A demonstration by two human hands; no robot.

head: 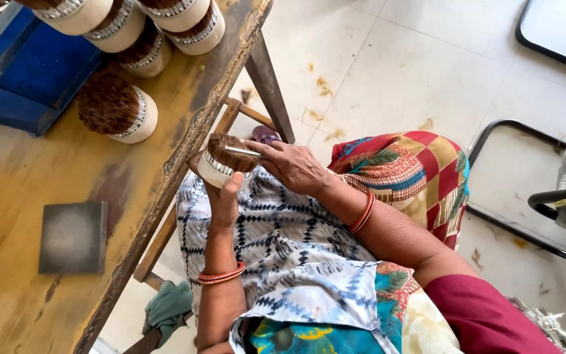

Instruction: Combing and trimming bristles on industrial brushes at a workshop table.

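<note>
My left hand [223, 200] grips a round brush [225, 157] from below; the brush has a white base, a metal band and brown bristles. It is held over my lap, just off the edge of the wooden table [27, 170]. My right hand [291, 165] pinches a small metal tool [242, 151] and presses it against the bristles. Both wrists carry orange bangles. A patterned cloth [283, 242] covers my lap under both hands.
Several similar round brushes [116, 108] lie on the yellow-stained table beside a blue crate [27, 78]. A grey square plate [73, 237] rests near the table's edge. A green rag [168, 308] hangs below. A black chair frame [545, 203] stands at the right on the tiled floor.
</note>
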